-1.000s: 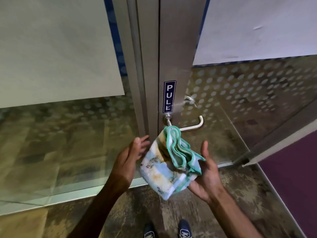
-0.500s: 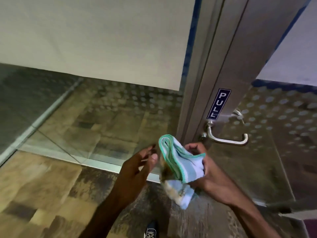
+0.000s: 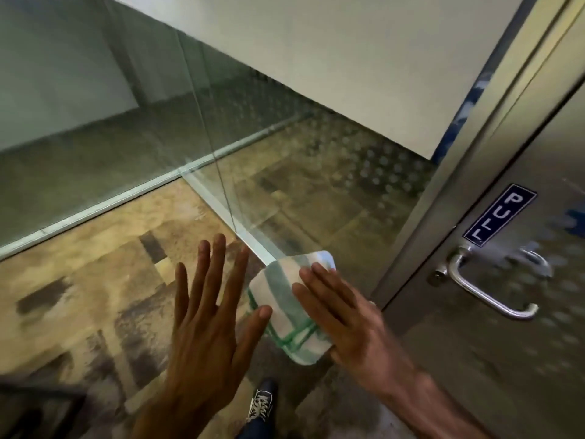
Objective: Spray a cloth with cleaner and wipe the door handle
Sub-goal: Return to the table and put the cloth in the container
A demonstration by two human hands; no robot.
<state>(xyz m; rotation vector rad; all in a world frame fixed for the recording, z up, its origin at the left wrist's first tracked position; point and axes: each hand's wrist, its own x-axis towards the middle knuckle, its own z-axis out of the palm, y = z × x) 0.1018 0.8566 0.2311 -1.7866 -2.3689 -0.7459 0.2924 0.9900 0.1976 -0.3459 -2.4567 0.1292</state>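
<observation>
Hands fill the lower middle of the frame. The left hand (image 3: 209, 315) is spread flat with its fingers apart and straight, holding nothing; its thumb tip sits just beside the lower left edge of the cloth (image 3: 286, 307). The right hand (image 3: 345, 315) lies flat, fingers stretched out, on top of the cloth, covering its right side. Whether the thumb is tucked under the cloth cannot be told. The cloth is folded, white with pale green bands and darker green stripes near its lower end, and it sits in the middle of the frame, a little below centre.

At the right edge of the frame is a metal door (image 3: 522, 153) with a dark blue sign (image 3: 500, 215) reading PULL. Just below the sign is the door handle (image 3: 487, 293), a shiny lever bent at its far end. The handle is well to the right of the cloth and neither hand touches it.

Glass panels (image 3: 126, 137) take up the upper left and centre. Mottled brown floor (image 3: 79, 280) spreads across the lower left. A dark shoe (image 3: 262, 403) with white laces shows at the bottom centre.
</observation>
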